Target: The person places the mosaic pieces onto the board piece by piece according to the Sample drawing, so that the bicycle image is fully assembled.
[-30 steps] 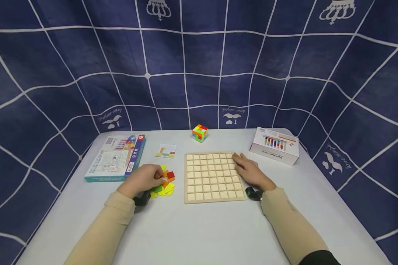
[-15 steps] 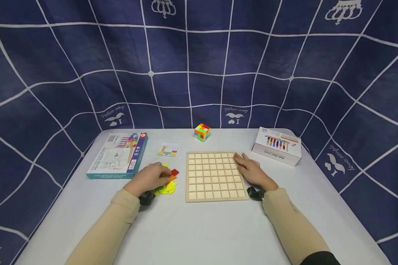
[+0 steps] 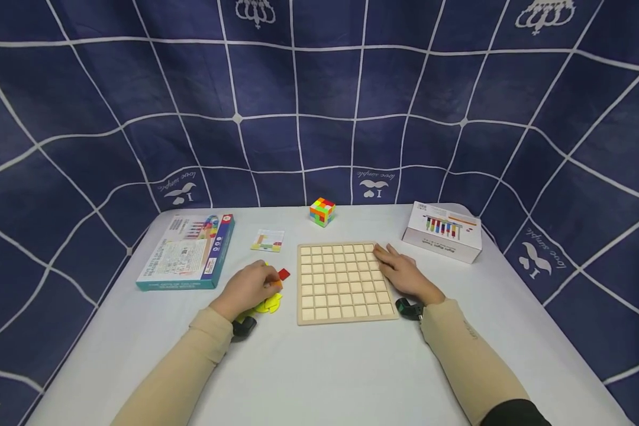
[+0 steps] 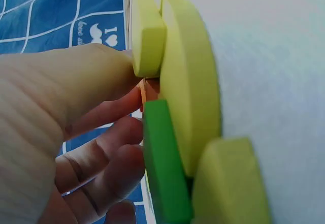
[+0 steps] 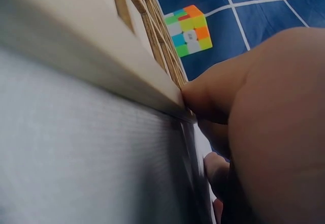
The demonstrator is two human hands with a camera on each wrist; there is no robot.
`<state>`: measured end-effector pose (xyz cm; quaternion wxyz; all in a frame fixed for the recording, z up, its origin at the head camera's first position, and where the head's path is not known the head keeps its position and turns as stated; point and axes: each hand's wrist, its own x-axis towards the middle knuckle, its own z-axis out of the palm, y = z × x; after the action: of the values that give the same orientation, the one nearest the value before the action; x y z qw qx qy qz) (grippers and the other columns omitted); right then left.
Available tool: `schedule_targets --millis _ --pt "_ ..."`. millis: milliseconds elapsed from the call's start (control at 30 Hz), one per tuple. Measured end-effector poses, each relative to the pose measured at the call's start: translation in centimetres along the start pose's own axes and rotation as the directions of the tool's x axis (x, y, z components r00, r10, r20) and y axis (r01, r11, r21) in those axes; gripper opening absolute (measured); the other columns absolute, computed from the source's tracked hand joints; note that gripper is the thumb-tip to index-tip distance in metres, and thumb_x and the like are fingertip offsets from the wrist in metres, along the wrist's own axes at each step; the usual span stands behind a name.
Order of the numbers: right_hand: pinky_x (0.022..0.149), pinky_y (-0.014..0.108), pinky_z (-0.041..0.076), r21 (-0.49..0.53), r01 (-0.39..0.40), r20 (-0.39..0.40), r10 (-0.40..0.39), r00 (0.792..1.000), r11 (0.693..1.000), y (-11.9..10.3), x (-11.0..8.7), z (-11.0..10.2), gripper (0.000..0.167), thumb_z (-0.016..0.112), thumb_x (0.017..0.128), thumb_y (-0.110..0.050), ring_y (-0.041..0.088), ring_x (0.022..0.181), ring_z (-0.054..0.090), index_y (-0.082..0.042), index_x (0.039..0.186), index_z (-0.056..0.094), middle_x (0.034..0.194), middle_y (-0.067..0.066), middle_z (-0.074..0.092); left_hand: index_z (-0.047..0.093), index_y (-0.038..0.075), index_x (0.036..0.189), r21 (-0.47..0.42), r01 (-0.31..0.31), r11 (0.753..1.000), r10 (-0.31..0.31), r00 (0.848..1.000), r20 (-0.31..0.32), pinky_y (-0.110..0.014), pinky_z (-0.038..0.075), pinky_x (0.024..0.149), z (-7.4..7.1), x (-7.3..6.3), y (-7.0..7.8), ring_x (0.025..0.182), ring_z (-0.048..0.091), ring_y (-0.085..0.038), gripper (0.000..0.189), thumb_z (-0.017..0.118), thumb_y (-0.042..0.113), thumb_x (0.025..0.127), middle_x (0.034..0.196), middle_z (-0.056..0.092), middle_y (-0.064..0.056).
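Note:
My left hand (image 3: 249, 285) is bent over a small pile of coloured tiles, its fingertips at an orange tile (image 3: 278, 284). A red tile (image 3: 284, 274) lies just beyond them. Yellow tiles (image 3: 270, 303) show below the hand; in the left wrist view a yellow tile (image 4: 193, 82) and a green tile (image 4: 165, 158) stand close to the thumb. Whether thumb and finger pinch the orange tile is hidden. With fairly straight fingers, my right hand (image 3: 402, 275) rests on the right edge of a wooden grid board (image 3: 347, 322), touching its rim in the right wrist view.
A puzzle cube (image 3: 322, 212) sits behind the board, with a printed card (image 3: 268, 241) to its left. A flat game box (image 3: 183, 254) lies at the left, a white box (image 3: 443, 232) at the back right. A blue curtain (image 3: 325, 142) hangs behind the white table (image 3: 319, 378).
My left hand has shifted right over the tiles. The red tile has moved right, closer to the board, and the orange slightly right. My right hand stays at the board's edge.

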<state>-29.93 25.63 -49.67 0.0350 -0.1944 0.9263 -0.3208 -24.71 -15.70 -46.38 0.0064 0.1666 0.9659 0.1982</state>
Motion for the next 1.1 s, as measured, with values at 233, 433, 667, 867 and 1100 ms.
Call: schedule_targets --millis 233,433,667,867,1100 --pt "0.122 0.063 0.006 0.013 -0.016 0.002 0.016 1.0 1.0 -0.04 0.12 0.06 0.05 0.044 0.11 -0.024 0.038 0.159 0.012 -0.009 0.157 0.039 0.169 0.005 0.027 0.076 0.013 0.1 -0.007 0.061 0.998 -0.061 0.998 0.005 -0.035 0.052 0.079 0.06 0.19 0.02 0.078 0.057 -0.016 0.026 0.082 0.034 0.086 0.093 0.063 0.002" --pt "0.122 0.063 0.007 0.016 -0.016 -0.005 0.016 1.0 1.0 -0.08 0.04 0.1 0.05 0.045 0.11 -0.024 0.039 0.158 0.013 -0.009 0.157 0.04 0.168 0.006 0.028 0.076 0.011 0.095 0.003 0.077 0.997 -0.077 0.997 0.0 -0.031 0.047 0.071 0.08 0.31 -0.1 0.073 0.056 -0.016 0.026 0.082 0.034 0.084 0.089 0.063 0.002" --pt "0.122 0.062 0.006 0.034 -0.019 -0.009 0.02 1.0 0.999 -0.03 -0.06 0.12 0.049 0.045 0.109 -0.023 0.039 0.158 0.013 -0.009 0.157 0.041 0.168 0.006 0.029 0.074 0.009 0.096 -0.041 0.087 0.995 -0.088 0.996 -0.002 -0.031 0.05 0.073 0.17 0.46 0.1 0.076 0.057 -0.016 0.025 0.083 0.029 0.084 0.089 0.065 0.0" --pt "0.121 0.063 0.007 0.019 -0.014 -0.01 0.014 1.0 1.0 0.13 -0.02 0.14 0.05 0.045 0.109 -0.023 0.04 0.158 0.013 -0.008 0.157 0.041 0.168 0.007 0.029 0.076 0.008 0.104 0.0 0.079 0.997 -0.079 0.997 0.007 -0.035 0.052 0.079 0.21 0.45 0.26 0.08 0.057 -0.018 0.028 0.082 0.027 0.085 0.093 0.066 -0.002" --pt "0.122 0.063 0.006 0.006 -0.022 0.004 0.022 1.0 1.0 -0.33 0.14 0.03 0.05 0.044 0.11 -0.023 0.038 0.159 0.012 -0.008 0.157 0.04 0.169 0.007 0.028 0.079 0.011 0.109 -0.016 0.068 0.998 -0.067 0.997 0.034 -0.034 0.051 0.079 -0.28 0.19 0.16 0.081 0.057 -0.018 0.027 0.083 0.027 0.087 0.092 0.067 0.001"
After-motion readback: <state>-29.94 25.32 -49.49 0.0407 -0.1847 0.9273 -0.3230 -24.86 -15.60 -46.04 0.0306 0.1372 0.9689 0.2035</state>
